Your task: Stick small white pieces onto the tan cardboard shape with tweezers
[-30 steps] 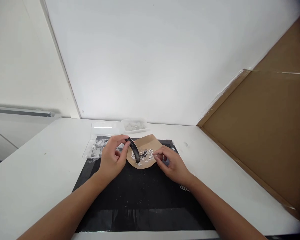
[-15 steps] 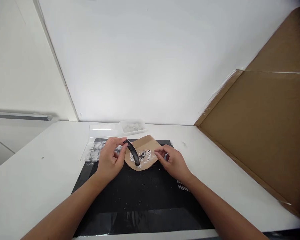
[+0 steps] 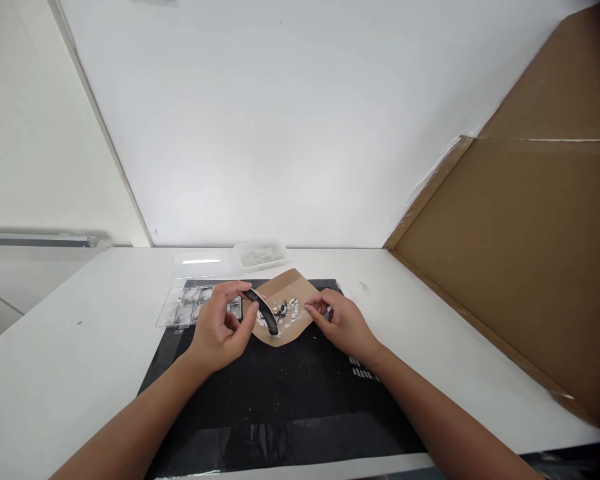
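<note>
left hand (image 3: 219,329) pinches a curved black tool (image 3: 263,311) between thumb and fingertips, grip at its upper end near the top left edge of the paper. the tool arcs down and to the right; its lower tip sits among the small white pieces (image 3: 289,311). whether the tip touches the paper cannot be told.

the white pieces lie scattered on a brown paper sheet (image 3: 291,295), mostly in its middle, with a few dark bits mixed in. the sheet is bent upward at its edges and lies at the far end of a black mat (image 3: 280,390).

right hand (image 3: 344,325) is at the right edge of the brown paper, fingers curled narrow with thumb and forefinger close together at the paper's rim. whether they pinch the rim or only touch it cannot be told.

the mat lies on a white table (image 3: 55,360). white specks are strewn over the mat nearer the person.

a clear compartment tray (image 3: 187,305) lies just left of the paper, partly behind the left hand. a shallow clear dish (image 3: 260,255) stands beyond it near the white wall (image 3: 280,120). a brown cardboard panel (image 3: 520,247) leans along the right side of the table.
</note>
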`<control>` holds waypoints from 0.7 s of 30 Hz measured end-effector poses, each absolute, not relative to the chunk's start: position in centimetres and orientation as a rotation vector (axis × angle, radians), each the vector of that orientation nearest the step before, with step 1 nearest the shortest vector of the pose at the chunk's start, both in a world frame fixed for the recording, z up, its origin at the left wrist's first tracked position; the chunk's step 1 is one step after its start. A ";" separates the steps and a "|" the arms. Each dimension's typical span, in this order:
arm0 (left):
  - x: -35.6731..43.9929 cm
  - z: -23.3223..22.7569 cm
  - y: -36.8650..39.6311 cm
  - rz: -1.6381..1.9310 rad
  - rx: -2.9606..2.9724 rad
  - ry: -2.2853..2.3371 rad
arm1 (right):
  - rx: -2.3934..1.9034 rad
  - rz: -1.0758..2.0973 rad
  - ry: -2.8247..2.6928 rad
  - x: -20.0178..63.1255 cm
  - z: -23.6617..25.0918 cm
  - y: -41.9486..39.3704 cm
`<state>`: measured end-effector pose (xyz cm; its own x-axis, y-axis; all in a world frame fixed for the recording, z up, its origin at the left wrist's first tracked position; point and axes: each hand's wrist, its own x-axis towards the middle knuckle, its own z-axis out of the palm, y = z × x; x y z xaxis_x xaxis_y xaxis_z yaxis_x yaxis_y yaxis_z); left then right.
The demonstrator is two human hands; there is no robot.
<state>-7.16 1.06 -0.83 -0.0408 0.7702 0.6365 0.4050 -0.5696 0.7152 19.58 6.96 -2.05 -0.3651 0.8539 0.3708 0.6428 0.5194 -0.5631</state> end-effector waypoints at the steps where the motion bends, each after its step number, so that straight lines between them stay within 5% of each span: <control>1: -7.1 -0.8 1.0 1.629 1.928 1.252 | -1.204 0.430 -2.131 19.6 -2.1 7.0; 21: -8.2 -1.6 3.0 1.236 2.075 1.895 | -1.189 0.407 -2.190 19.8 -2.4 7.1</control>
